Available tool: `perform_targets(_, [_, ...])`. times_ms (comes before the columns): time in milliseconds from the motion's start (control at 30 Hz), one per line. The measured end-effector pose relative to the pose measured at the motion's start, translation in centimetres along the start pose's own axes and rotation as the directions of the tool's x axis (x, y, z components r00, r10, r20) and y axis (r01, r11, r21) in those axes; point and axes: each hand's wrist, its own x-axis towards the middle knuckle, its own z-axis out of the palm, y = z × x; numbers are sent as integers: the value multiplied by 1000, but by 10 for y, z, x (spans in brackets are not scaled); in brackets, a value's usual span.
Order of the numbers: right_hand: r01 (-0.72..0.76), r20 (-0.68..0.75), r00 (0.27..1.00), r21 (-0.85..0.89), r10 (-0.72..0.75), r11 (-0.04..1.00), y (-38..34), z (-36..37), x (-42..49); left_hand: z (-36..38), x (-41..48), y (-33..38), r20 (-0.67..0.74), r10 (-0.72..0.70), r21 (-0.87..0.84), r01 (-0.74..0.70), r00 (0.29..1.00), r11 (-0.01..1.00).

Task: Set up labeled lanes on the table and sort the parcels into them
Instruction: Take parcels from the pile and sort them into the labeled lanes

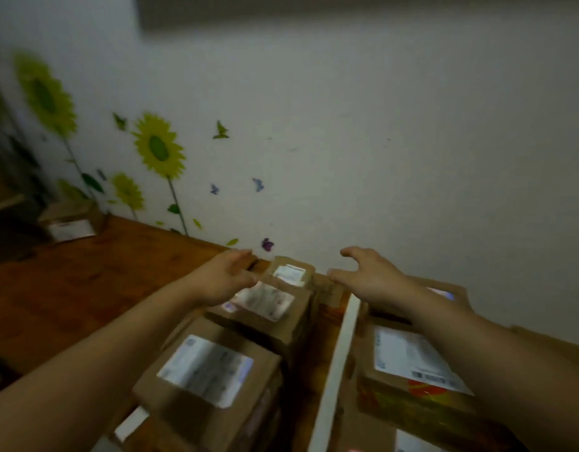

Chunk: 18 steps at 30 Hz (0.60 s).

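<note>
Brown cardboard parcels with white shipping labels stand in rows on the wooden table (pixel 86 288). A white strip (pixel 340 360) runs between two rows like a lane divider. A small parcel (pixel 293 272) sits at the far end by the wall, a larger parcel (pixel 265 308) just before it, and another parcel (pixel 209 370) nearer me. To the right of the strip lies a parcel (pixel 408 363) with red print on its side. My left hand (pixel 222 275) hovers open beside the small far parcel. My right hand (pixel 369 272) hovers open on that parcel's right. Neither hand holds anything.
One more labelled parcel (pixel 71 223) stands alone at the table's far left corner. A white wall with sunflower and butterfly stickers (pixel 157 148) rises directly behind the table. The picture is blurred by motion.
</note>
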Motion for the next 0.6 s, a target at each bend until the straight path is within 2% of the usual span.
perform_targets(100, [89,40,995,-21,-89,996,-63,38,14,-45,-30,-57,-63,-62,14,63,996,998])
perform_targets(267, [196,129,971,43,-200,980,-181,120,29,-123,-87,-164,-123,-208,-46,204,970,978])
perform_targets(433, [277,180,943,37,-279,960,-285,191,49,-196,-135,-251,-189,-360,-137,339,913,931])
perform_targets(600, [332,230,918,0,-324,943,-355,240,80,-243,-145,-315,-240,-444,-228,395,863,890])
